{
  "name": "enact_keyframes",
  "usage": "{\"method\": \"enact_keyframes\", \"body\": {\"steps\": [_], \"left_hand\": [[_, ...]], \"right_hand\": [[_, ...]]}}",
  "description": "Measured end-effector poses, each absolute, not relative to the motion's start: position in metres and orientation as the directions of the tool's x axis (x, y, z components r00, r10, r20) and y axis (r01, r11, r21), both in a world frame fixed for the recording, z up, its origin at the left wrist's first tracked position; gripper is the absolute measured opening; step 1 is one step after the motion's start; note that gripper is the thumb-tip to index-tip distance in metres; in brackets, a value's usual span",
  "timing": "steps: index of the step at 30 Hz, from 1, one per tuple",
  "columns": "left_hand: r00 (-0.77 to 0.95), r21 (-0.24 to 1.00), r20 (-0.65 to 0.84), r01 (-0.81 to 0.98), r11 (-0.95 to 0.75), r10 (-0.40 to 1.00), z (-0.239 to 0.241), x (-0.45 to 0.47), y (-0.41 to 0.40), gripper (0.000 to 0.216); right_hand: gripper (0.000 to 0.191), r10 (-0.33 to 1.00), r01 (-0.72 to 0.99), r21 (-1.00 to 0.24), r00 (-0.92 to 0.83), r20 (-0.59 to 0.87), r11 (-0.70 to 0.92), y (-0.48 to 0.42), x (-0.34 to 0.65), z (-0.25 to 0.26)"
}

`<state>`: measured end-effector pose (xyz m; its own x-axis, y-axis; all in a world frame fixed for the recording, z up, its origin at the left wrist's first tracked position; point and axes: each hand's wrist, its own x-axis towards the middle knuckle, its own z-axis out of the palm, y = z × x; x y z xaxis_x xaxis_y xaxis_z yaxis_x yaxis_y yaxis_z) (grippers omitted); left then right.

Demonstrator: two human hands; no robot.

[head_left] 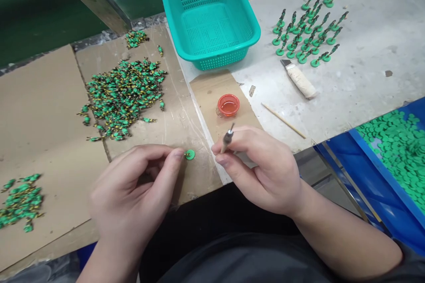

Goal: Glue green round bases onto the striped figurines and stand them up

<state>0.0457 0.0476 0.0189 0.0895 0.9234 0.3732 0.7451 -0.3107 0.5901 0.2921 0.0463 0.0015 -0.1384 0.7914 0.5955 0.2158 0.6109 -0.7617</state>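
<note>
L hand: we press thumb & forefinger together at edge of small round green disc, can't tell if gripping it; other fingers curled.
R hand: we pinch slim dark metal-tipped tool btwn thumb & fingers, other fingers curled under.
Disc spot: just right of L fingertips, above brown cardboard sheet, near R fingers.
Nearby: small red cup of orange liquid past R hand; thin wooden stick to its right.
Further: heap of green-&-black figures left; rows of upright green-based figures on grey bench; teal plastic basket; blue tray of green discs right.
</note>
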Motion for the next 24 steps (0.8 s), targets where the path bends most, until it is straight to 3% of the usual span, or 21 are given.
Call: {"method": "enact_keyframes", "body": {"steps": [13,24], "left_hand": [[0.300,0.403,0.516,0.742,-0.536,0.803,0.021,0.050,0.048,0.011],[0.063,0.675,0.359,0.672,-0.305,0.931,0.010,0.043,0.052,0.012]], "right_hand": [[0.004,0.780,0.224,-0.749,-0.107,0.617,0.624,0.047,0.290,0.000],[0.008,0.809,0.306,-0.750,-0.172,0.562,0.586,0.058,0.293,0.028]]}}
